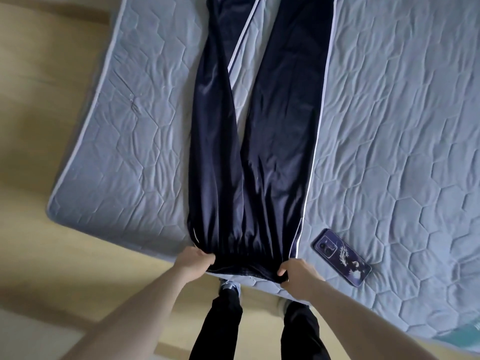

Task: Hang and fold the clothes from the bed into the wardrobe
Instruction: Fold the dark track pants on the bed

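Dark navy track trousers [259,152] with thin white side stripes lie flat and lengthwise on the blue quilted mattress [389,113], legs stretching away from me and waistband at the near edge. My left hand [193,262] grips the left corner of the waistband. My right hand [298,276] grips the right corner. The leg ends run out of the top of the frame. No wardrobe is in view.
A purple phone [341,257] lies on the mattress just right of my right hand. The mattress corner [55,203] is at the left, with light wooden floor [52,100] beyond it. My legs in black trousers [223,328] stand at the bed's near edge.
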